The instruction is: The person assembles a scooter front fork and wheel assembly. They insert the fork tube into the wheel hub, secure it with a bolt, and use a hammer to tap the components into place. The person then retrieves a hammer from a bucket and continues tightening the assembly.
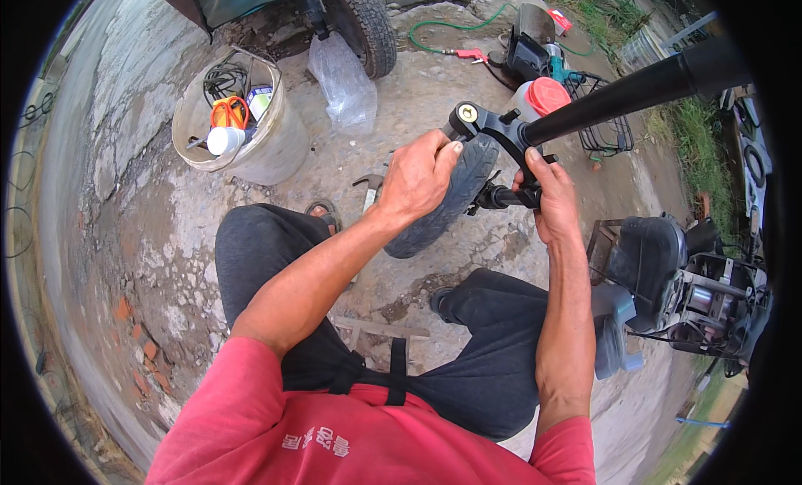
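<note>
Between my knees a black front fork (501,140) with a brass-coloured fitting in one end is tilted over a black tyre (468,182). A long black tube (635,99) runs from its clamp to the upper right. My left hand (420,174) is closed at the fork's left end, just below the brass fitting; its fingertips are hidden underneath. On the other side my right hand (553,192) grips the fork, thumb on the clamp and fingers curled behind. A hammer (368,188) is partly visible beyond my left forearm.
A whitish bucket (271,142) with cables, orange-handled scissors and a white bottle stands at upper left. Beyond are clear plastic wrap (342,84), a vehicle wheel (368,25) and a green hose (434,23). At right sit a red-lidded container (547,96) and a black seat (647,272).
</note>
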Demonstrator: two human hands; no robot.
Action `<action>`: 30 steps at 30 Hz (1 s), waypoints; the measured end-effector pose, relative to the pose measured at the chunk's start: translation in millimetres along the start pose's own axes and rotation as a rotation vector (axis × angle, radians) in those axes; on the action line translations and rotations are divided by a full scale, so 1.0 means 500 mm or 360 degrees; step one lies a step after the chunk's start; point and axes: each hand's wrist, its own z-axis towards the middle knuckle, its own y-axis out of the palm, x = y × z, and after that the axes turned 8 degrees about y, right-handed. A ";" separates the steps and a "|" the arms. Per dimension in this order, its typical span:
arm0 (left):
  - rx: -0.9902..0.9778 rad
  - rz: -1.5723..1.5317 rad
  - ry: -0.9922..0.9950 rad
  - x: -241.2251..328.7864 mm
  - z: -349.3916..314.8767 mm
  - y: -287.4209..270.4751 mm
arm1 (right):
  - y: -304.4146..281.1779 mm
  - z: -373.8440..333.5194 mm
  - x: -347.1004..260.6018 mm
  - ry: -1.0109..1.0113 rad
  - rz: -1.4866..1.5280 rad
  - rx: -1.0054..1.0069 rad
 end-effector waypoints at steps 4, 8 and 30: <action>-0.0046 -0.0064 -0.0005 -0.021 0.004 0.003 | -0.001 0.003 0.002 -0.0003 0.0038 0.0014; -0.0154 -0.0489 -0.0345 -0.018 0.010 0.003 | -0.004 0.007 0.002 -0.0031 0.0024 0.0025; 0.0082 0.0010 0.0101 -0.045 -0.009 0.028 | -0.014 0.000 0.002 -0.0078 -0.0188 0.0053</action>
